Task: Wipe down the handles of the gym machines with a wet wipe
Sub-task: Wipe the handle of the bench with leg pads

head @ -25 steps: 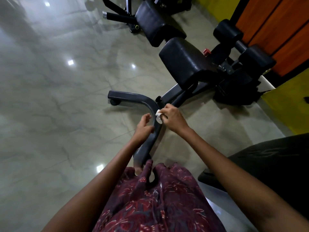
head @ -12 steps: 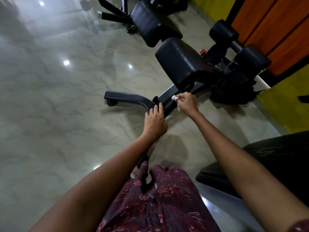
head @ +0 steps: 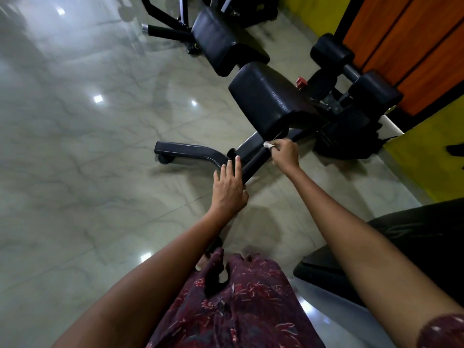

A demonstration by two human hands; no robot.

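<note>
Here, largest to smallest:
Floor [head: 88,151]: glossy grey marble tiles with small square light reflections, carrying all the gym gear.
Wall [head: 411,46]: orange panels with black strips above a yellow band, at the upper right.
Gym machine [head: 271,101]: black padded bench-type frame lying across the middle, with two round foam rollers [head: 331,52] at its far end near the wall.
Second machine [head: 221,38]: another black pad and a foam-covered bar beyond the first, toward the top edge.
Clothing [head: 241,305]: maroon patterned fabric at the bottom centre.
Base bar [head: 188,150]: curved black tube resting on the floor, joined to the sloping frame tube [head: 253,153].
Left hand [head: 229,188]: fingers straight and together, laid flat over the bend where the base bar meets the frame, holding nothing.
Right hand [head: 285,154]: fingers curled, pinching the wet wipe.
Wet wipe [head: 268,145]: small white wad pressed against the frame tube just under the front pad.
</note>
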